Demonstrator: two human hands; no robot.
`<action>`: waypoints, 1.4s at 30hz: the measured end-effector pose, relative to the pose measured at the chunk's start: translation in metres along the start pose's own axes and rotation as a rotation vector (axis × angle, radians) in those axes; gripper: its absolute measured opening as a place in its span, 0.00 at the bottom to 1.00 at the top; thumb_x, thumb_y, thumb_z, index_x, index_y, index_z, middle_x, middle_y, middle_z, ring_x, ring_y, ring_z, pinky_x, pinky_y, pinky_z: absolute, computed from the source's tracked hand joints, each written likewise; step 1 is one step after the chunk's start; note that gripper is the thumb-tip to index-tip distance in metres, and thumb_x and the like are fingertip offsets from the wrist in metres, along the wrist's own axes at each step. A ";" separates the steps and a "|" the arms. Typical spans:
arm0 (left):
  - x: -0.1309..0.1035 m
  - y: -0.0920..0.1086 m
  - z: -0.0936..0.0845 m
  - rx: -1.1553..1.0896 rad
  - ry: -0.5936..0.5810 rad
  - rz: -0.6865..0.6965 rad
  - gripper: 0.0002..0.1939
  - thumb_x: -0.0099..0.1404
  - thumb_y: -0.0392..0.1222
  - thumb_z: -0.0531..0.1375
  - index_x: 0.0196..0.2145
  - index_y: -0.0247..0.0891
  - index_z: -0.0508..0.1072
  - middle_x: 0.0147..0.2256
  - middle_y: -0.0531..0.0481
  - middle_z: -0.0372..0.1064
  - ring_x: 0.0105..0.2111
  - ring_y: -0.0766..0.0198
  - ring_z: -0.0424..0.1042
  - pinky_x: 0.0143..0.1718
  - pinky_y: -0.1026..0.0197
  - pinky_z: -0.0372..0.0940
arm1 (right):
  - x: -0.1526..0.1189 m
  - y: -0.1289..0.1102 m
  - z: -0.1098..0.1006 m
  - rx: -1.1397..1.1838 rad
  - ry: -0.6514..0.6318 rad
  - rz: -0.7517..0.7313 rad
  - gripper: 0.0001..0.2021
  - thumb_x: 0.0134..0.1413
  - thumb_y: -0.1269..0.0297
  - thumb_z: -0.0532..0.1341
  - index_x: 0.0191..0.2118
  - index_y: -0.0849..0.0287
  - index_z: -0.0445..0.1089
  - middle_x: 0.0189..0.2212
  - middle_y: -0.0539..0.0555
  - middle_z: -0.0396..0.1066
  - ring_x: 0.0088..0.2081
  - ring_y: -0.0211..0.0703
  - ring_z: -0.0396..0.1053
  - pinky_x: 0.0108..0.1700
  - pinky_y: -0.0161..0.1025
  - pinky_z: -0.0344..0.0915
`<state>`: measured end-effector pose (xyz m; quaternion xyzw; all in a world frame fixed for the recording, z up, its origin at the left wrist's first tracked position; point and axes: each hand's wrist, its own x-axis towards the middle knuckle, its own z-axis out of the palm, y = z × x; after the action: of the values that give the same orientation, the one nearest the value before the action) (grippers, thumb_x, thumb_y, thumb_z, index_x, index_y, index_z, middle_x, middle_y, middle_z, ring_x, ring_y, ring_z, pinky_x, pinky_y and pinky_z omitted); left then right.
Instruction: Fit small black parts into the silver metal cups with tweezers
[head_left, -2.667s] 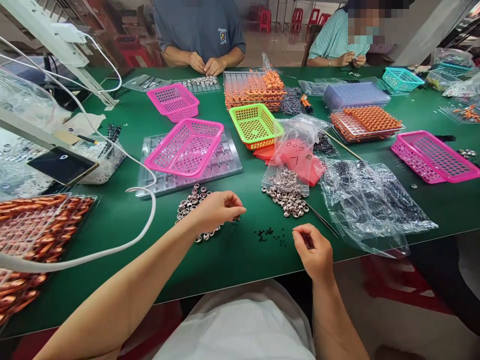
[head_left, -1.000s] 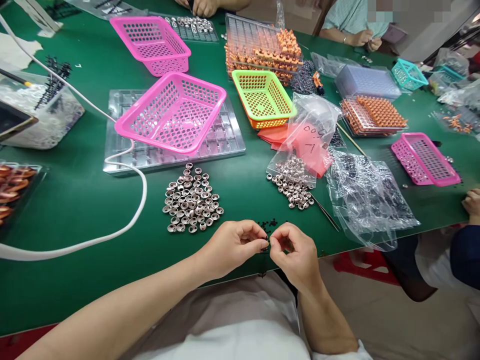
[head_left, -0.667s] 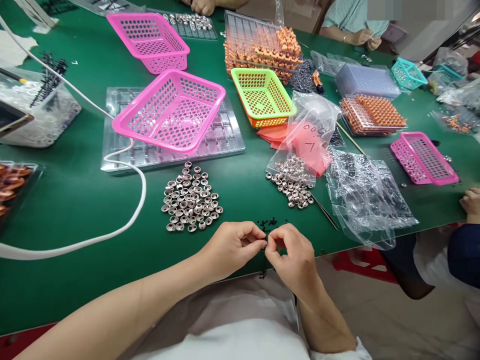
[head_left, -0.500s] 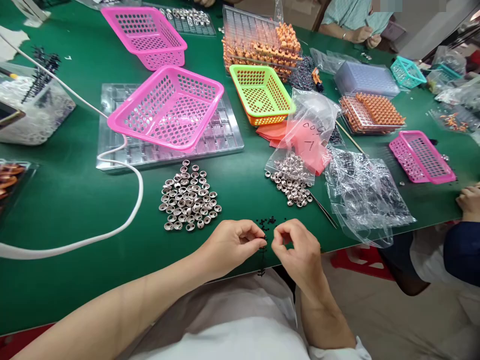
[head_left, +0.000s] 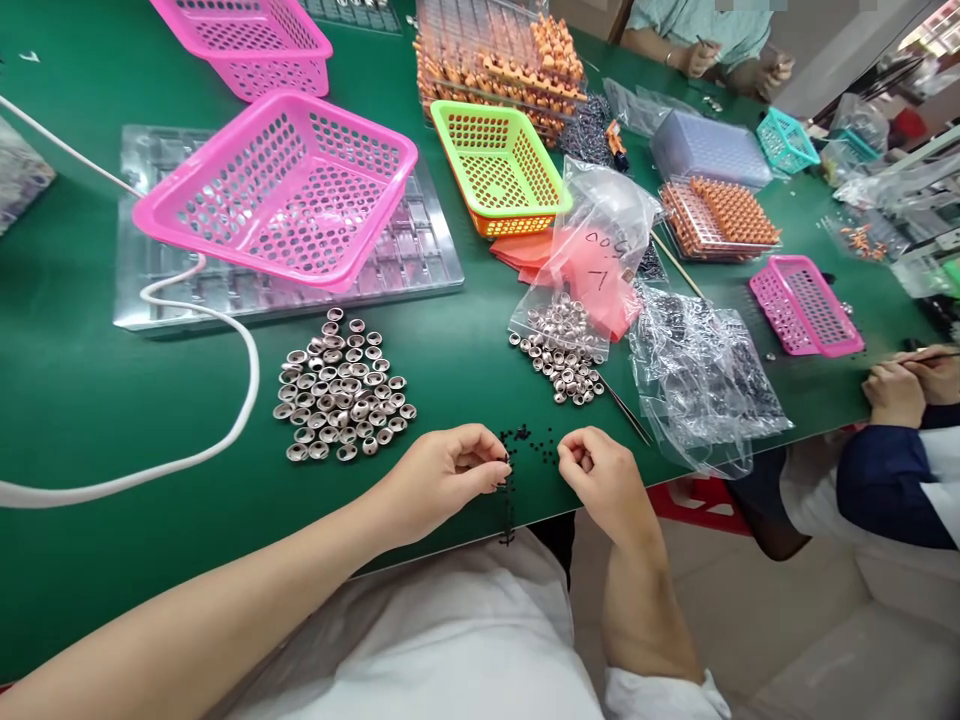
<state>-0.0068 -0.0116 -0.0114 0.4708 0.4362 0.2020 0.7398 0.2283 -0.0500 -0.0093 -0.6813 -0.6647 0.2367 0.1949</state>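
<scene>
Between thumb and fingertips, my left hand (head_left: 450, 480) pinches a thin black plastic strip with small side stubs (head_left: 508, 510), which hangs down towards the table's front edge. My right hand (head_left: 609, 482) is closed in a pinch a short way to the right, apart from the strip; anything in its fingertips is too small to make out. Tiny black pieces (head_left: 543, 446) lie scattered on the green table between and just beyond the hands. A pile of small silvery cup-shaped metal parts (head_left: 341, 392) is left of my left hand. More such parts (head_left: 574, 378) spill from a clear bag (head_left: 600, 215) beyond the hands.
Tweezers (head_left: 627, 412) lie beside crumpled plastic bags (head_left: 697, 380). A pink basket (head_left: 300, 190) rests on clear trays (head_left: 442, 270); a white cable (head_left: 247, 400) curves along the left. Beyond stand a green basket (head_left: 502, 165) and orange parts (head_left: 495, 80). A co-worker's hands (head_left: 911, 385) are at right.
My right hand has moved away from the strip, widening the gap between my hands. The left hand keeps its pinch on the strip. The camera view has shifted, sliding the table's contents leftward.
</scene>
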 end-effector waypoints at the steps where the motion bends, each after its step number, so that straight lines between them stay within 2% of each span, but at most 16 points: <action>1: 0.000 0.000 0.000 -0.010 -0.006 -0.002 0.11 0.61 0.48 0.65 0.34 0.37 0.73 0.31 0.50 0.75 0.33 0.61 0.75 0.38 0.59 0.71 | 0.000 0.000 0.000 -0.006 -0.007 0.002 0.07 0.58 0.69 0.57 0.29 0.55 0.68 0.27 0.49 0.69 0.27 0.37 0.65 0.31 0.35 0.60; 16: 0.001 0.001 -0.002 -0.056 -0.023 -0.020 0.13 0.61 0.48 0.66 0.35 0.35 0.73 0.30 0.50 0.75 0.33 0.62 0.76 0.38 0.59 0.73 | -0.004 0.001 0.000 0.039 0.003 0.022 0.07 0.59 0.69 0.56 0.31 0.56 0.69 0.29 0.48 0.67 0.26 0.35 0.63 0.33 0.35 0.60; 24: 0.001 0.002 -0.001 -0.081 -0.030 -0.033 0.13 0.60 0.47 0.67 0.34 0.35 0.73 0.30 0.50 0.74 0.33 0.62 0.76 0.38 0.59 0.73 | -0.003 0.000 0.006 -0.089 0.059 -0.038 0.07 0.57 0.72 0.55 0.30 0.56 0.65 0.28 0.48 0.66 0.27 0.36 0.62 0.33 0.35 0.58; 32: 0.001 -0.001 -0.002 -0.066 -0.026 -0.028 0.12 0.60 0.47 0.66 0.35 0.35 0.73 0.30 0.50 0.74 0.33 0.62 0.76 0.38 0.58 0.73 | -0.001 0.000 0.005 -0.131 0.066 -0.028 0.06 0.58 0.71 0.56 0.30 0.56 0.67 0.28 0.48 0.68 0.27 0.36 0.63 0.34 0.36 0.59; 36: 0.001 0.002 -0.001 -0.110 -0.023 -0.045 0.13 0.58 0.46 0.67 0.34 0.34 0.73 0.29 0.51 0.74 0.32 0.63 0.76 0.37 0.59 0.73 | -0.003 0.003 0.002 -0.061 0.094 -0.023 0.06 0.59 0.69 0.57 0.35 0.56 0.71 0.30 0.49 0.70 0.27 0.36 0.64 0.34 0.36 0.61; 39: 0.002 0.003 0.000 -0.162 -0.038 -0.040 0.13 0.57 0.46 0.68 0.34 0.34 0.73 0.29 0.51 0.74 0.31 0.63 0.76 0.37 0.60 0.72 | -0.007 -0.004 0.000 0.064 0.123 -0.027 0.07 0.61 0.67 0.58 0.40 0.56 0.73 0.31 0.50 0.70 0.27 0.36 0.64 0.33 0.35 0.62; 42: 0.001 0.003 0.000 -0.194 -0.057 -0.011 0.12 0.58 0.45 0.68 0.34 0.34 0.73 0.29 0.51 0.74 0.31 0.64 0.75 0.36 0.61 0.72 | -0.010 -0.018 0.000 0.294 0.036 -0.014 0.05 0.61 0.65 0.60 0.40 0.55 0.73 0.33 0.50 0.70 0.29 0.35 0.66 0.31 0.33 0.63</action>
<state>-0.0056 -0.0092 -0.0090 0.4003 0.3957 0.2256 0.7951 0.2132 -0.0598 0.0016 -0.6447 -0.6241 0.3179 0.3062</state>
